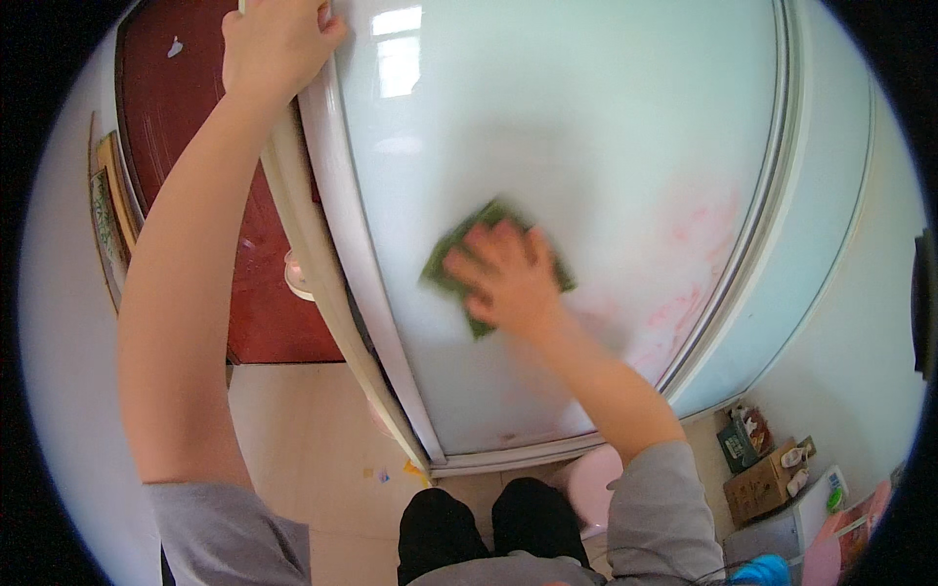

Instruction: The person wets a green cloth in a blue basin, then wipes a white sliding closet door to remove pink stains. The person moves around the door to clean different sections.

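Note:
My right hand (506, 275) is spread flat over a dark green cloth (484, 216) and presses it against a glossy white door panel (586, 161). Hand and cloth are blurred. Reddish-pink smears (681, 308) mark the panel to the right of the cloth, down toward its lower right edge. At the top left, my left hand (282, 44) grips the upright white edge frame (322, 102) of the panel, its fingers curled and partly cut off by the picture's top.
A dark red door (271, 293) stands behind the panel at left. Framed pictures (110, 205) lean by the left wall. A pink stool (590, 483) is beside my legs. Cardboard boxes (762, 483) and a white bin (769, 538) line the right wall.

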`<state>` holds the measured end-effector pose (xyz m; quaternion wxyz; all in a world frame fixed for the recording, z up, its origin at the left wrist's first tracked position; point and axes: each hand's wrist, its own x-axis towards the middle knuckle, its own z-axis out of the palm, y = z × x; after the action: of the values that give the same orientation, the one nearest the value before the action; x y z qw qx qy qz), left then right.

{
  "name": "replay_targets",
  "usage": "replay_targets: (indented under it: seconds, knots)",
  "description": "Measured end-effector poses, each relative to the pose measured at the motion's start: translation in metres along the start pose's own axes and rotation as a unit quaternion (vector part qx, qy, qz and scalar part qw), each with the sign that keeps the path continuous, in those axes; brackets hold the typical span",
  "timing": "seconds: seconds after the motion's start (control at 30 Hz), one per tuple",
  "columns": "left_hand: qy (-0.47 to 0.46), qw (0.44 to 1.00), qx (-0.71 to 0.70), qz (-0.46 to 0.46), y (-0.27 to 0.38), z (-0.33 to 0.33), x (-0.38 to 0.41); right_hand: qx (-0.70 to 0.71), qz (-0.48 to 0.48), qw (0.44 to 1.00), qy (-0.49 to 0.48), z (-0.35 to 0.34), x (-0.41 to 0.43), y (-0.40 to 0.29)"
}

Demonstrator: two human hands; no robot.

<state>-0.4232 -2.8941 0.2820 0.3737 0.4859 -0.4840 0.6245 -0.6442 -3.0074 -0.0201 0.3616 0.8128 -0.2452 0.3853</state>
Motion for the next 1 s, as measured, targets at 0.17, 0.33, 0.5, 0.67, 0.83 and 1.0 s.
replay_targets:
  seconds: [0.17, 0.33, 0.5, 0.67, 0.83, 1.0]
  knots:
    - [-0.013, 1.000, -0.013, 0.003, 0.000, 0.006, 0.005, -0.110, 0.273, 0.936, 0.195, -0.048, 0.010, 0.124]
    - [-0.026, 1.000, -0.014, 0.002, -0.004, 0.022, -0.004, -0.080, 0.433, 0.862, 0.252, -0.010, -0.049, 0.126]
    - [-0.070, 0.997, -0.011, -0.032, 0.000, 0.017, -0.002, -0.032, 0.224, 0.971, 0.075, 0.020, -0.045, -0.002]
    - [-0.052, 0.998, -0.029, -0.017, 0.007, 0.001, 0.007, 0.047, 0.033, 0.995, 0.079, -0.001, 0.062, -0.059]
    - [-0.063, 0.997, -0.034, -0.011, -0.001, 0.009, 0.011, -0.091, 0.192, 0.959, 0.190, -0.056, 0.127, 0.064]
    - [-0.025, 0.999, 0.002, 0.041, -0.018, 0.032, 0.012, -0.094, 0.372, 0.888, 0.253, -0.072, 0.011, 0.148]
